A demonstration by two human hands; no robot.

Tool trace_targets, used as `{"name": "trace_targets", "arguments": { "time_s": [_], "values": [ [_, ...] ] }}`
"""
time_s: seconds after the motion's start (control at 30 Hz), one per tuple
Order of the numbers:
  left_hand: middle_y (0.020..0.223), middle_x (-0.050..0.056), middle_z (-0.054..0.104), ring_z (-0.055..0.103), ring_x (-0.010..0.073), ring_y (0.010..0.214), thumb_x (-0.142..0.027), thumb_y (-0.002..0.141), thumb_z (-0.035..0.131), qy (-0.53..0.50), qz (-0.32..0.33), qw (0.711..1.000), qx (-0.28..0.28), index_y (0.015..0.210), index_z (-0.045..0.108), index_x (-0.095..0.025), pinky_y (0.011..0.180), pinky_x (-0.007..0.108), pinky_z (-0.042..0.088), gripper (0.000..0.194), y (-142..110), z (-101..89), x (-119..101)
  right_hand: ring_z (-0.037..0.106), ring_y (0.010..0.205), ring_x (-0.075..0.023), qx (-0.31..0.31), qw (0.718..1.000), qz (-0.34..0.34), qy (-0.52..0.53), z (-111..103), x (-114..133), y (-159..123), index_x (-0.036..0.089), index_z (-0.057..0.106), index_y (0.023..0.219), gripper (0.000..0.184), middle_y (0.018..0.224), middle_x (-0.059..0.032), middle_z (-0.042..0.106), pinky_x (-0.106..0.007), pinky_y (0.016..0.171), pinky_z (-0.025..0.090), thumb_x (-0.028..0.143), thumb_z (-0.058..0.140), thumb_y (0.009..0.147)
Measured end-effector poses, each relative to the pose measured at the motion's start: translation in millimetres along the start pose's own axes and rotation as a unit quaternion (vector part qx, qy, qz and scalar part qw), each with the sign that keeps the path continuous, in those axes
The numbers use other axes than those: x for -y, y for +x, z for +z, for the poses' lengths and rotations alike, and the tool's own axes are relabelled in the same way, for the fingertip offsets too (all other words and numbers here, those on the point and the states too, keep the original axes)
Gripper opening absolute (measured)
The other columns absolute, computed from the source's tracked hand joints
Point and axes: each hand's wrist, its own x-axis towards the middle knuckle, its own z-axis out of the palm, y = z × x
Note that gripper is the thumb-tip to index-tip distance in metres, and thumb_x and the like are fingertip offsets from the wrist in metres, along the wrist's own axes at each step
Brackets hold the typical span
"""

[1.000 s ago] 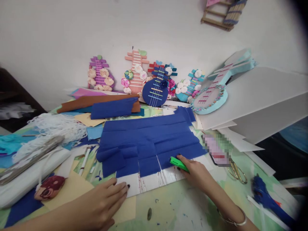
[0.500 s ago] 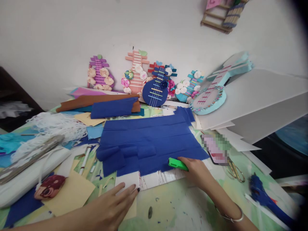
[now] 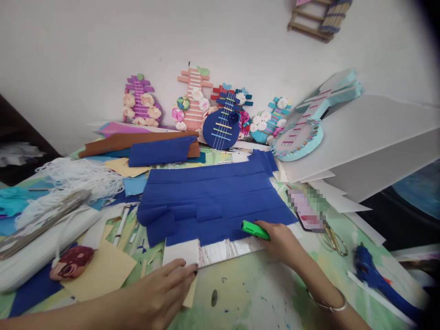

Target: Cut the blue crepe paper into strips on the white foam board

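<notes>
A large sheet of blue crepe paper (image 3: 213,197), cut into strips along its near edge, lies on a white board (image 3: 223,250) in the middle of the table. My right hand (image 3: 283,243) is closed around a green cutter (image 3: 255,230), whose tip rests at the paper's near edge. My left hand (image 3: 165,288) lies flat with fingers stretched out, its fingertips touching the white board's near left corner.
Several decorated paper guitars (image 3: 222,126) lean on the wall behind. White foam boards (image 3: 371,146) are stacked at right, with scissors (image 3: 335,240) and a blue glue gun (image 3: 373,272) nearby. White string (image 3: 75,178), a mask (image 3: 70,263) and coloured paper lie at left.
The green cutter in my right hand has slid left along the paper's near edge. My left hand has shifted right along the white board's edge.
</notes>
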Motion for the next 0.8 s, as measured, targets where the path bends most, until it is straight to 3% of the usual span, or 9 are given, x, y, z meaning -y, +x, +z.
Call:
{"name": "trace_targets", "arguments": {
  "time_s": [0.13,0.23,0.3,0.37,0.43,0.5,0.57,0.67,0.8],
  "values": [
    [0.104,0.007,0.071,0.062,0.0187,0.103,-0.008,0.093,0.034,-0.073,0.008,0.997,-0.034,0.115,0.061,-0.012,0.094,0.033,0.050,0.035,11,-23.4,2,0.065,0.069,-0.0206,-0.005,0.998,0.004,0.066,-5,3,1,0.024,0.068,0.102,0.032,0.079,-0.0037,0.073,-0.026,0.058,0.037,0.013,0.052,0.076],
    [0.111,0.010,0.068,0.060,0.0207,0.108,-0.011,0.094,0.031,-0.066,-0.011,0.995,-0.068,0.128,0.052,-0.011,0.090,0.035,0.051,0.040,23,-29.2,7,0.061,0.064,-0.0181,-0.042,0.976,0.025,0.212,-5,16,3,0.021,0.069,0.095,0.022,0.077,-0.0040,0.071,-0.026,0.057,0.040,0.024,0.055,0.079],
    [0.112,0.015,0.067,0.059,0.0259,0.110,-0.011,0.092,0.032,0.001,0.002,0.992,-0.126,0.129,0.051,-0.006,0.084,0.039,0.053,0.041,34,-22.6,12,0.053,0.051,-0.0131,-0.021,0.929,0.072,0.363,-3,31,4,0.018,0.068,0.095,0.025,0.077,-0.0048,0.070,-0.024,0.050,0.039,0.034,0.057,0.079],
    [0.108,0.018,0.067,0.061,0.0287,0.104,-0.011,0.090,0.036,0.081,0.051,0.981,-0.168,0.121,0.057,-0.002,0.072,0.039,0.055,0.038,46,-11.6,18,0.041,0.040,-0.0078,0.058,0.855,0.105,0.504,-2,47,5,0.015,0.065,0.099,0.034,0.071,-0.0038,0.068,-0.023,0.042,0.035,0.042,0.058,0.079],
    [0.103,0.017,0.068,0.062,0.0261,0.092,-0.013,0.089,0.039,0.134,0.099,0.968,-0.190,0.114,0.062,-0.003,0.060,0.035,0.053,0.035,59,-1.2,25,0.033,0.037,-0.0054,0.113,0.790,0.109,0.593,-2,61,6,0.013,0.064,0.100,0.040,0.054,0.0030,0.057,-0.021,0.040,0.031,0.044,0.064,0.075],
    [0.100,0.014,0.067,0.061,0.0218,0.080,-0.013,0.088,0.043,0.149,0.123,0.958,-0.210,0.108,0.065,-0.004,0.051,0.033,0.050,0.031,69,5.7,33,0.034,0.039,-0.0045,0.128,0.751,0.110,0.638,-2,70,8,0.012,0.065,0.096,0.042,0.049,0.0069,0.048,-0.019,0.040,0.028,0.041,0.074,0.066],
    [0.095,0.012,0.067,0.059,0.0191,0.072,-0.013,0.086,0.048,0.146,0.128,0.957,-0.214,0.106,0.065,-0.003,0.047,0.032,0.047,0.028,76,9.4,39,0.038,0.040,-0.0044,0.112,0.738,0.119,0.655,-3,72,11,0.012,0.065,0.090,0.041,0.052,0.0062,0.050,-0.019,0.040,0.028,0.035,0.079,0.059],
    [0.090,0.009,0.067,0.060,0.0194,0.073,-0.011,0.087,0.049,0.136,0.097,0.967,-0.190,0.115,0.060,-0.005,0.053,0.032,0.049,0.031,76,15.4,47,0.039,0.040,-0.0045,0.057,0.742,0.139,0.654,-2,65,16,0.012,0.064,0.082,0.034,0.055,0.0049,0.051,-0.020,0.040,0.030,0.033,0.078,0.059],
    [0.112,0.018,0.063,0.059,0.0296,0.104,-0.024,0.092,0.047,0.098,-0.057,0.987,-0.115,0.126,0.050,-0.003,0.083,0.043,0.050,0.040,60,32.9,52,0.037,0.037,-0.0058,-0.031,0.763,0.164,0.624,2,48,24,0.013,0.061,0.086,0.032,0.050,0.0078,0.046,-0.021,0.037,0.029,0.033,0.072,0.063]
  ]
}}
